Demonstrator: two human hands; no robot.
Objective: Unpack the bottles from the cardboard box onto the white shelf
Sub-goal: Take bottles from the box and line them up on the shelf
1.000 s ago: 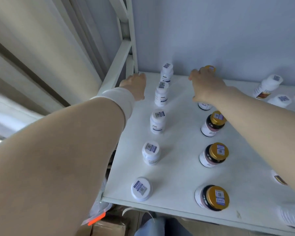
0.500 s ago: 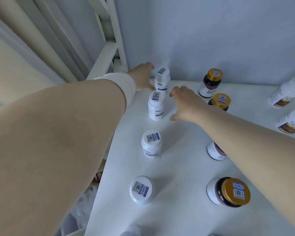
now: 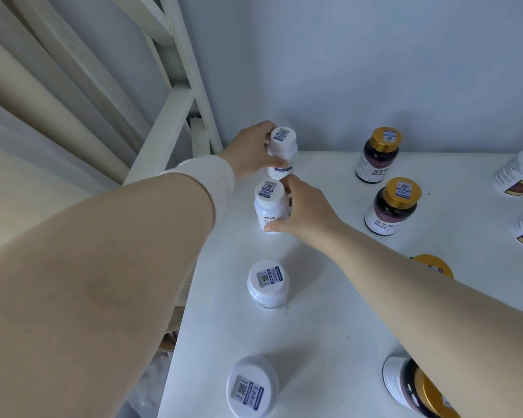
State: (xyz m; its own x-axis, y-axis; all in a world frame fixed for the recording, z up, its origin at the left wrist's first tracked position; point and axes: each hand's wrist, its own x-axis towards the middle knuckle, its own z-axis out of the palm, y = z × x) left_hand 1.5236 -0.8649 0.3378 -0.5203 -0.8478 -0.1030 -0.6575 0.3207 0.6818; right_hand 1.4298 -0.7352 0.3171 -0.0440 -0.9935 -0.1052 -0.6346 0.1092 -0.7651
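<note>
Several small white bottles with QR labels on their caps stand in a row down the left side of the white shelf [image 3: 329, 342]. My left hand [image 3: 249, 152] grips the farthest white bottle [image 3: 281, 146] near the back corner. My right hand [image 3: 307, 215] is wrapped around the second white bottle [image 3: 269, 203] just in front of it. Two more white bottles [image 3: 267, 283] [image 3: 251, 386] stand nearer to me. The cardboard box is out of view.
Dark bottles with gold caps [image 3: 378, 153] [image 3: 393, 205] stand in a second row to the right; two more lie partly behind my right forearm. White bottles with brown labels [image 3: 518, 173] sit at the right edge. The shelf post [image 3: 194, 86] rises at the back left, against the wall.
My right hand moved left from the open shelf and closed on the second white bottle. My left hand's grip tightened on the farthest white bottle. The camera moved closer.
</note>
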